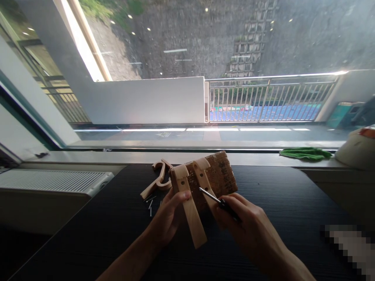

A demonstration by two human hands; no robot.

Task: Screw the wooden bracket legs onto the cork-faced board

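Note:
My left hand [169,218] grips a worn brown wooden board [220,171], its thumb pressed on a pale wooden hook [194,224] lying across it. A second pale wooden hook [202,171] lies alongside on the board. Dark round holes or screw heads show in both; I cannot tell which. My right hand [247,216] is closed around a screwdriver [211,197] with a dark handle. The metal tip points up and left, close to the second hook's left edge; whether it touches is unclear. My left fingers behind the board are hidden.
More loose wooden hooks [159,177] and several screws [150,206] lie left of the board on the black table [117,230]. Beyond it are the windowsill [131,157] with a green cloth [304,153], and a white bucket-like container [356,150]. A radiator [55,181] stands at left.

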